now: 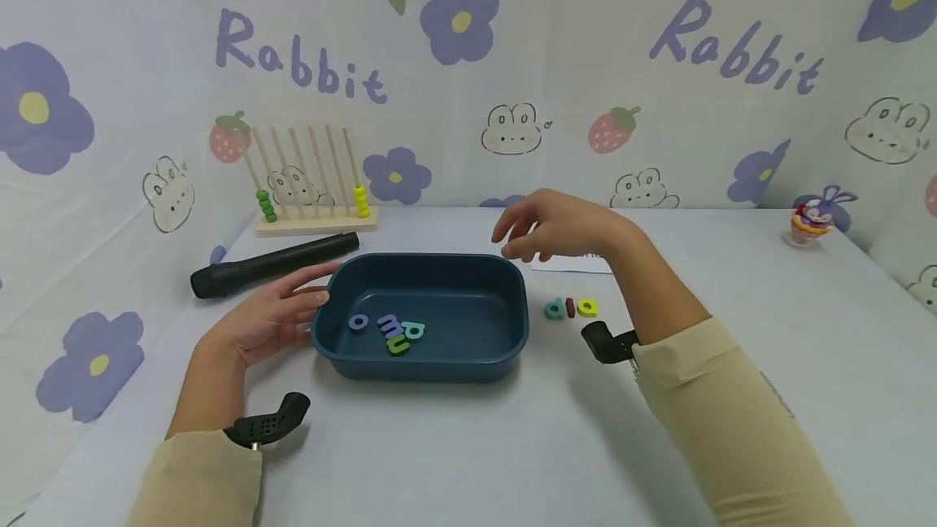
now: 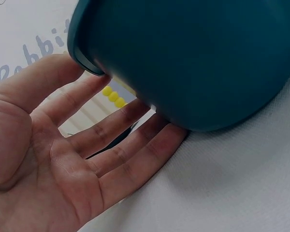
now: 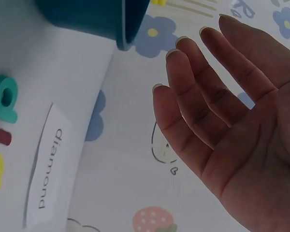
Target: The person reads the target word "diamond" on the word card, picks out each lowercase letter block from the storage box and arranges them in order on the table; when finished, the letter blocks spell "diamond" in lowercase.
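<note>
My left hand (image 1: 274,315) is at the left end of a dark teal tray (image 1: 432,371). Its fingers stretch out against the tray's outer wall, and the thumb lies at the rim. Inside the tray are a purple letter o (image 1: 358,322), a purple m (image 1: 390,325), a teal letter (image 1: 413,331) and a green letter (image 1: 398,345). Raised near the tray's back right corner, my right hand (image 1: 560,224) has loosely bent fingers and holds nothing. Below it, right of the tray, lie a teal letter (image 1: 554,309), a brown i (image 1: 570,307) and a yellow letter (image 1: 587,307).
A white card reading "diamond" (image 3: 49,166) lies behind the loose letters, partly covered by my right hand in the head view. At the back left stand a wooden bead abacus (image 1: 316,222) and a black microphone-shaped object (image 1: 274,263). A small colourful ornament (image 1: 808,222) sits far right.
</note>
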`<state>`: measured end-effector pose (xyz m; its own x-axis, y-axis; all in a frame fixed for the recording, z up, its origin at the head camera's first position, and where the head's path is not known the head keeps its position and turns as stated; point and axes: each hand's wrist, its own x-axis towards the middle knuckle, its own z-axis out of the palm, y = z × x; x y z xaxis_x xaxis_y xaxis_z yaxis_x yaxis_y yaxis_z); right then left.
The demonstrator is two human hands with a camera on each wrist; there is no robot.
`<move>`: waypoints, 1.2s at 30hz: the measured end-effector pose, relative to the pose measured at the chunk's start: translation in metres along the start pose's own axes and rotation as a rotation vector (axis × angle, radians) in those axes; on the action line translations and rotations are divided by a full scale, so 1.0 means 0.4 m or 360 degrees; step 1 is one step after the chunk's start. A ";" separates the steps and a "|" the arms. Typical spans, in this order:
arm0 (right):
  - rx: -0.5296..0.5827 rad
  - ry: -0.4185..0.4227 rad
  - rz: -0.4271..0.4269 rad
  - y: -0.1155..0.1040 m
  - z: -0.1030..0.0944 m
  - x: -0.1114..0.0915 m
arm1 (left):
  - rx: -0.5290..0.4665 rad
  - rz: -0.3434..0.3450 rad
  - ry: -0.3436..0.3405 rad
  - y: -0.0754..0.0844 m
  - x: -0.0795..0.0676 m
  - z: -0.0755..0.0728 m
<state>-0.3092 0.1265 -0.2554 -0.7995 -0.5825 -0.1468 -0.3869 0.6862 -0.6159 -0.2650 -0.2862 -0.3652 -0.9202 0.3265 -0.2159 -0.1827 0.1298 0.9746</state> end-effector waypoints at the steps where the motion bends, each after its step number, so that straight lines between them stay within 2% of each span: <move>1: -0.0004 -0.0005 0.0003 -0.006 0.000 0.005 | 0.0004 0.0000 0.0003 0.000 0.001 0.000; 21: 0.0010 -0.0142 0.0010 -0.089 0.015 0.109 | -0.0007 -0.0020 0.0004 0.007 -0.006 0.003; 36: 0.0031 -0.0292 -0.0005 -0.136 0.056 0.199 | -0.0004 -0.0023 -0.0001 0.007 -0.003 0.001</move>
<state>-0.3414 0.0331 -0.2512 -0.7003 -0.6557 -0.2824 -0.3791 0.6767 -0.6311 -0.2643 -0.2857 -0.3621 -0.9173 0.3251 -0.2299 -0.1965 0.1323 0.9715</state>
